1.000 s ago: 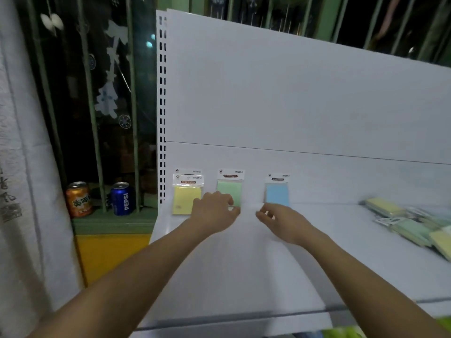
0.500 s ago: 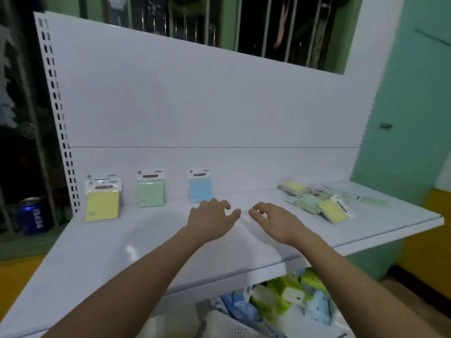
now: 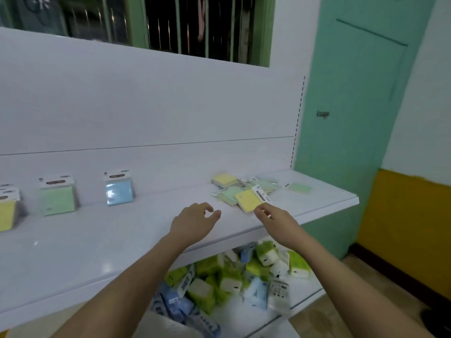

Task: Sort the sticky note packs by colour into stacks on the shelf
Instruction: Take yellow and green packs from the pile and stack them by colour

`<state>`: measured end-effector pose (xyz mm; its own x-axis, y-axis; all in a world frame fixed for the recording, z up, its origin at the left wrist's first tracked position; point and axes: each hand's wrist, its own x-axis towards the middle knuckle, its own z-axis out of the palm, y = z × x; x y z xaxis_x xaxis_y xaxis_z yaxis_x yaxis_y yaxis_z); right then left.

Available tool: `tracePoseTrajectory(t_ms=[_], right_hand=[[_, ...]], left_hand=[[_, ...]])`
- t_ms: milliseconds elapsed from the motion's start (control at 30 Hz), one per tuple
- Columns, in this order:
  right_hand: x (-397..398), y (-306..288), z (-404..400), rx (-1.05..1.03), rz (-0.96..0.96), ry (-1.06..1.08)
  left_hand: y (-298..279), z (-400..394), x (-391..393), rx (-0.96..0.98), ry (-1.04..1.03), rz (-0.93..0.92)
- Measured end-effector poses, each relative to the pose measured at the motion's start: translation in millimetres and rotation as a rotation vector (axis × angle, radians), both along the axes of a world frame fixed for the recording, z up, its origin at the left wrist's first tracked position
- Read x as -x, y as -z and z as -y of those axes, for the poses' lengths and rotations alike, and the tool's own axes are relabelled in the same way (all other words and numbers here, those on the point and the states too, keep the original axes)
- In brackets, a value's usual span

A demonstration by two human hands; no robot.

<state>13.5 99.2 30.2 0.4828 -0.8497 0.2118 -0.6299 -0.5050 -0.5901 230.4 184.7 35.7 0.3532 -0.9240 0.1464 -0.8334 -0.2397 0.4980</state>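
Observation:
Three sorted sticky note packs lean against the back panel of the white shelf [image 3: 73, 245]: a yellow pack [image 3: 7, 213] at the left edge, a green pack [image 3: 58, 198] and a blue pack [image 3: 119, 191]. A loose heap of yellow and green packs [image 3: 246, 189] lies at the shelf's right end, with a yellow pack [image 3: 249, 200] nearest me. My right hand [image 3: 275, 220] reaches to that yellow pack, fingertips at its near edge. My left hand [image 3: 192, 222] hovers over the shelf with loosely curled fingers, holding nothing.
Below the shelf, a lower level holds a pile of green, blue and white wrapped packets [image 3: 234, 279]. A teal door [image 3: 353, 118] and a yellow wall base [image 3: 402, 228] stand to the right. Barred windows [image 3: 195, 25] rise behind the back panel.
My view has swung right, from the sorted packs to the loose heap. Both hands moved right along the shelf, and my right hand has reached the nearest yellow pack.

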Motion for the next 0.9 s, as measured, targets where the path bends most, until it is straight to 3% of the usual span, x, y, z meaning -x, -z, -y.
tracePoseTrajectory(t_ms=[267, 567, 900], right_hand=[[33.8, 23.2, 62.5, -0.007, 0.105, 0.073], [5.8, 21.4, 168.0, 0.068, 0.216, 0.047], [-34.5, 5.8, 278.8, 0.078, 0.214, 0.075]], left_hand=[[7.4, 54.8, 12.2, 0.055, -0.042, 0.056], [10.4, 167.1, -16.0, 0.18, -0.103, -0.074], [-5.5, 228.2, -41.7, 0.154, -0.085, -0.198]])
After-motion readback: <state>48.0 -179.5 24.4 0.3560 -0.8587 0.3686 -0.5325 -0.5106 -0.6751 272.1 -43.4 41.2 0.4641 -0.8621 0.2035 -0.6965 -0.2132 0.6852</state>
